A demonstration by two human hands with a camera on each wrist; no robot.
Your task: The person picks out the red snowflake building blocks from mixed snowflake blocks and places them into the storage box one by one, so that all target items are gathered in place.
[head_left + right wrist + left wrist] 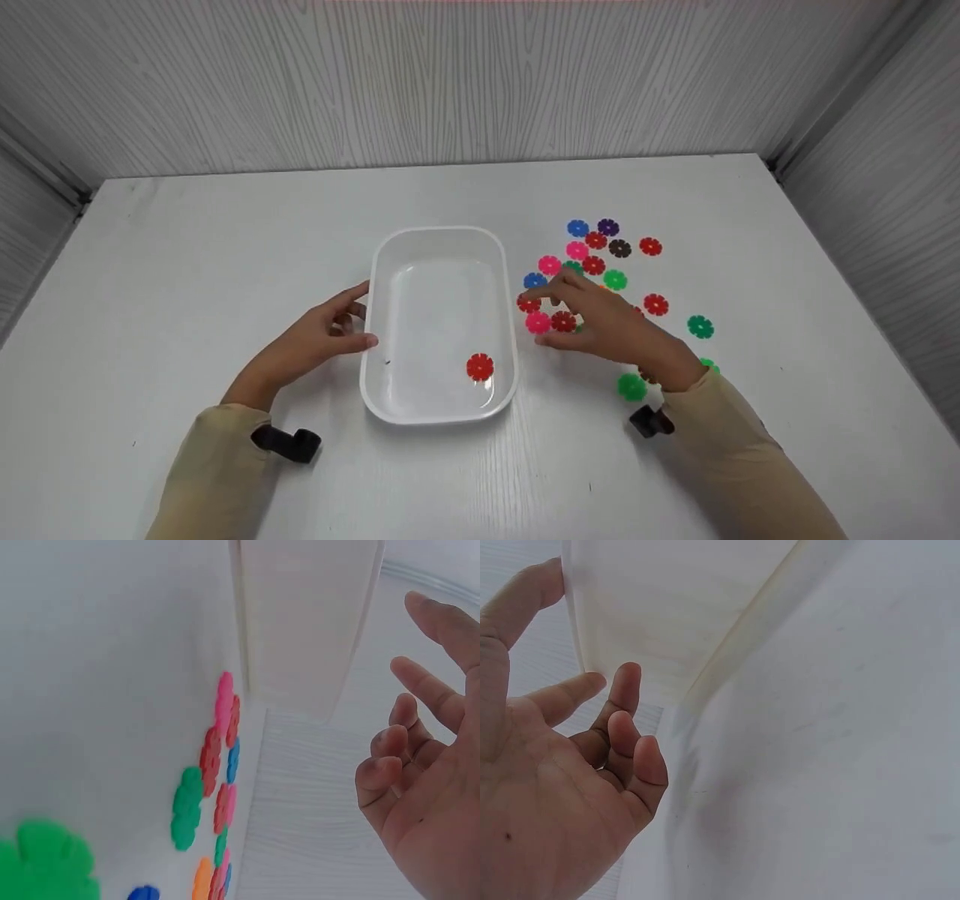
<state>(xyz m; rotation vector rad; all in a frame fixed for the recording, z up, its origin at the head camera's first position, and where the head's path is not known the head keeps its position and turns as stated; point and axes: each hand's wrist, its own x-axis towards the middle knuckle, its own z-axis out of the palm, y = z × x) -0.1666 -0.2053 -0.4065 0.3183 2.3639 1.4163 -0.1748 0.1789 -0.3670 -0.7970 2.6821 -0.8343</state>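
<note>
White tray (435,315) on worktop (225,247), red disc (480,367) in near right corner, left hand (311,341) unclenched, touching its left rim, right hand (611,322), fingers released, above colourful discs (594,265) beside its right edge

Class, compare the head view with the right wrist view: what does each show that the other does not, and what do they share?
Only the head view: the left grip, the inside of the white tray, and the red notched disc lying in it.

Only the right wrist view: the palm side of the right grip and the tray's outer wall facing the loose discs.

Both: the right grip, the tray, some pink, red, blue and green discs, and the wood-grain panel.
</note>
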